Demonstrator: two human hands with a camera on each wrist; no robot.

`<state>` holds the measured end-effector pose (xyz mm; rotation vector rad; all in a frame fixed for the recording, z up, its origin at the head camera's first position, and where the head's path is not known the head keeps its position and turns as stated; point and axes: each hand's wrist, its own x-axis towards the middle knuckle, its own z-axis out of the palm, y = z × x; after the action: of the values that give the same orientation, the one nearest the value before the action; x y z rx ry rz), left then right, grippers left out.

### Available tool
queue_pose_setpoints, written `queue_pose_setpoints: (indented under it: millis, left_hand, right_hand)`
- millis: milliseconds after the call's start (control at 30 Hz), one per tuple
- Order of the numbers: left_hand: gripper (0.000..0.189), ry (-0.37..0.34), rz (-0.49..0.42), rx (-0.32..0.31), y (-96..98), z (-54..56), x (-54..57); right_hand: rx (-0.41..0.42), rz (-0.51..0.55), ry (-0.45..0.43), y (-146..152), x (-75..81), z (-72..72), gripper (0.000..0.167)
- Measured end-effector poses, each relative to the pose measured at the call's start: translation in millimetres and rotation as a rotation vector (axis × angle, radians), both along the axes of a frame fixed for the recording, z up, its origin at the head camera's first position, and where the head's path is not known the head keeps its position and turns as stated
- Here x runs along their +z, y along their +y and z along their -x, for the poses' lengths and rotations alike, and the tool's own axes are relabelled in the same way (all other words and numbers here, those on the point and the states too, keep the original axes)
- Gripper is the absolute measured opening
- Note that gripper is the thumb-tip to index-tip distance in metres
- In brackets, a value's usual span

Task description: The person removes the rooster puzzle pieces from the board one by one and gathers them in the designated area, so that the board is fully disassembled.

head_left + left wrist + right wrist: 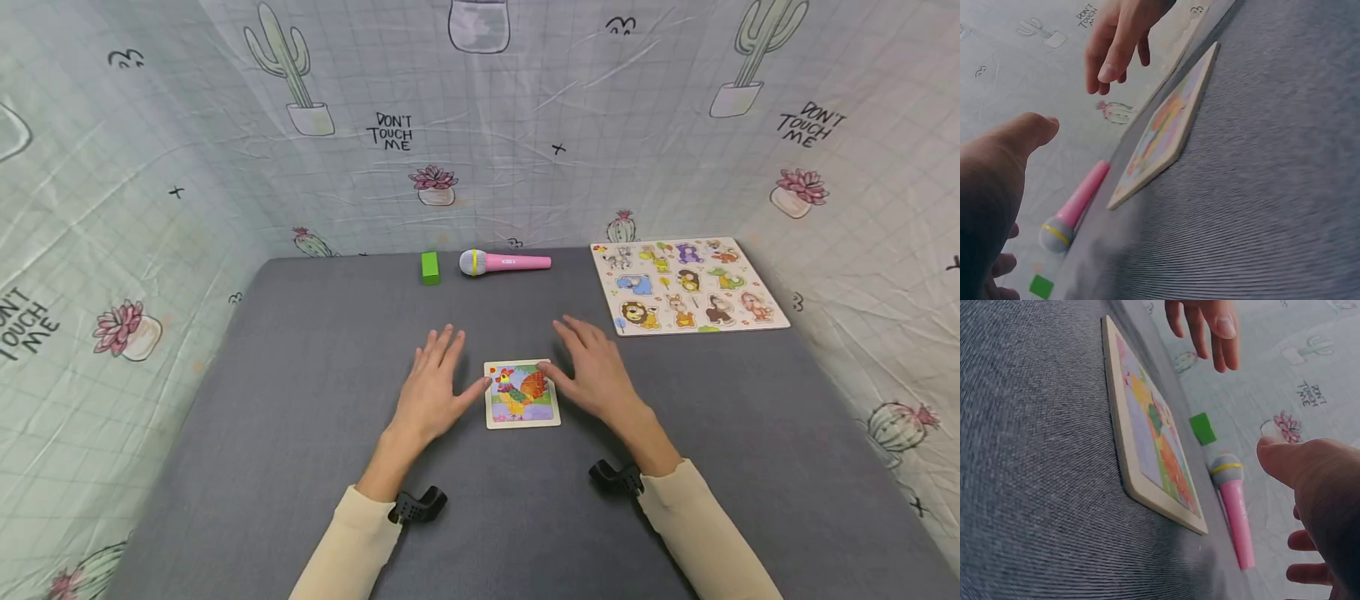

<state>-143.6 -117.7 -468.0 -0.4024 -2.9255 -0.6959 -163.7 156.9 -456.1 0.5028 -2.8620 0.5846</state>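
Grey tabletop (285, 400); rooster puzzle (522, 398) lying flat, between two raised hands (432, 397) (600, 377)

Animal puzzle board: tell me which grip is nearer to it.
Right. The right grip is just off the near left corner of the animal puzzle board, not touching it; the left grip is farther left, beyond the rooster puzzle.

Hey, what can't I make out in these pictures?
Rooster puzzle underside: every view, hidden against the grey tabletop.
Toy microphone, handle marking: head view, too small.
Left hand: left wrist view, partly cut off by left edge.
Right hand: right wrist view, partly cut off by right edge.
Sleeves: head view, cut off by bottom edge.
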Motion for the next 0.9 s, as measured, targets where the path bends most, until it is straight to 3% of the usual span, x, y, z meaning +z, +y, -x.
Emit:
queue_pose_setpoints:
  millis: [233,533,800,900]
  left_hand:
    - [0.083,-0.013,-0.023,-0.043,5.0,-6.6,-12.5]
    - [0.081,-0.021,-0.024,-0.124,10.6,-6.5,-24.5]
    - [0.082,-0.046,-0.001,-0.174,14.6,-8.3,-26.6]
    - [0.081,-0.024,0.023,-0.19,14.9,-9.1,-28.2]
  right_hand:
    - [0.025,0.006,-0.02,-2,-9.0,2.1,0.069]
    - [0.054,0.061,-0.062,-3,-19.2,6.4,0.057]
    - [0.073,0.039,-0.065,-2,-25.3,7.6,0.051]
    - [0.079,0.031,-0.068,-2,-26.2,7.3,0.049]
